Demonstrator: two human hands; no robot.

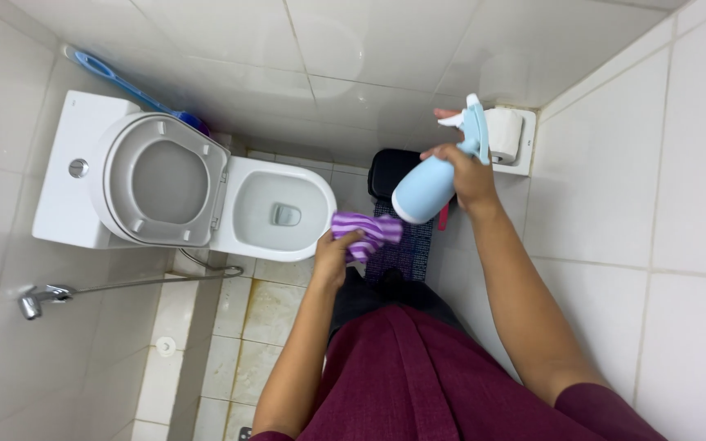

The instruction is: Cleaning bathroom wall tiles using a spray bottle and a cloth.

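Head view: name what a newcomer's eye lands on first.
First, the white toilet at centre left, its seat and lid raised against the cistern. Next, the two hands in front of it: the right hand holds up a light blue spray bottle, and the left hand grips a purple striped cloth near the bowl's rim.

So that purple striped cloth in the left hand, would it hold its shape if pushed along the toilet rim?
Probably not. The purple striped cloth bunches and droops out of the left hand, so it looks floppy. It seems light, held by fingertips alone. It should fold over the white toilet rim.
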